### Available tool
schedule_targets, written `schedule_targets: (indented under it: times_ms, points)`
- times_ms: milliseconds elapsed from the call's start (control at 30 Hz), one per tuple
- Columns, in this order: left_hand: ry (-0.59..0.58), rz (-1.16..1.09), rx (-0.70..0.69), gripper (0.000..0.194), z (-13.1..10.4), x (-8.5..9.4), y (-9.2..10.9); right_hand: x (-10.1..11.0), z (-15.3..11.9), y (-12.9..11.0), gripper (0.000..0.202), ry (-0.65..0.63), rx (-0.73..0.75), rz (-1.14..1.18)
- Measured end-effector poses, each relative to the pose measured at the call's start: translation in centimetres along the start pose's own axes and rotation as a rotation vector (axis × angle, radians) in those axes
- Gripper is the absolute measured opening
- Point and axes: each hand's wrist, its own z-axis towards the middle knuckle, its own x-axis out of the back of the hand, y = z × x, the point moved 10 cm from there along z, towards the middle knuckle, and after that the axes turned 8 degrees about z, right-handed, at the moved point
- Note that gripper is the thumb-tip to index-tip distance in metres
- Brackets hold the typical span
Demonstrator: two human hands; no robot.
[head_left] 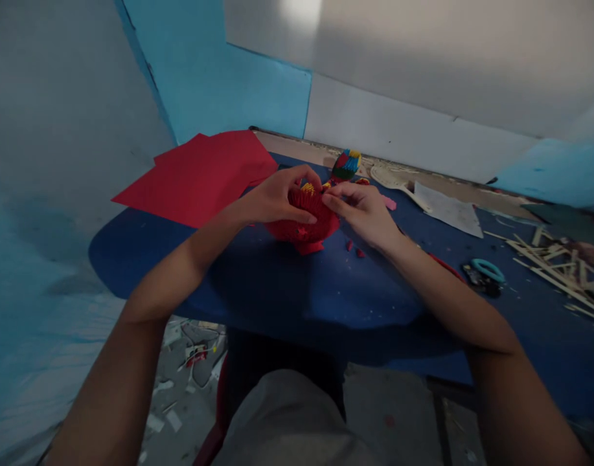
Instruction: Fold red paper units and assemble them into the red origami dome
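Note:
A round red craft piece with a ridged surface and yellow bits on top sits on the blue table. A flat red piece sticks out beneath it. My left hand curves over its left side, thumb on the front and fingers at the top, steadying it. At its upper right, my right hand pinches with thumb and forefinger close to the yellow bits. Whatever lies between those fingertips is too small to make out. Just behind stands a rounded piece striped blue, yellow, red and green; whether it joins the red one is unclear.
Red paper sheets lie at the left back of the blue table. On the right are a white sheet, teal-handled scissors and scattered wooden sticks. Walls border the back and left. Scraps litter the floor.

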Motion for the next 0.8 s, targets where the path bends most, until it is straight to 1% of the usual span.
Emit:
schedule_targets:
  times_ms: [133,233,333,500,567,633,700,733,800]
  points:
    - [-0.003,-0.090,0.006,0.048,-0.1,-0.3,0.1,-0.3,-0.3,1.3,0.040,-0.037,-0.123,0.065]
    - [-0.006,-0.128,0.016,0.044,0.0,-0.3,0.3,-0.2,-0.4,1.5,0.040,-0.062,-0.129,0.065]
    - [-0.001,-0.122,0.022,0.042,0.1,-0.1,0.4,0.2,-0.5,0.9,0.036,-0.056,-0.050,0.013]
    - [0.071,-0.099,0.066,0.045,0.1,0.2,0.2,0.2,-0.7,0.1,0.029,-0.012,0.084,-0.152]
    - [0.053,-0.077,0.066,0.045,0.1,0.0,0.3,0.3,-0.6,-0.4,0.025,-0.028,0.154,-0.196]
    - [0.025,-0.003,0.043,0.042,0.0,0.1,0.6,1.0,-0.5,-0.9,0.021,-0.051,0.206,-0.248]
    - [0.029,0.080,0.029,0.041,-0.1,0.7,0.7,2.5,-0.5,-0.6,0.022,-0.093,0.179,-0.306]
    - [0.046,0.098,0.043,0.043,-0.2,1.1,0.5,3.3,-0.6,0.1,0.024,-0.139,0.123,-0.335]
    - [0.089,0.094,0.078,0.048,-0.4,1.9,-0.1,3.7,-1.9,2.6,0.027,-0.367,-0.048,-0.373]
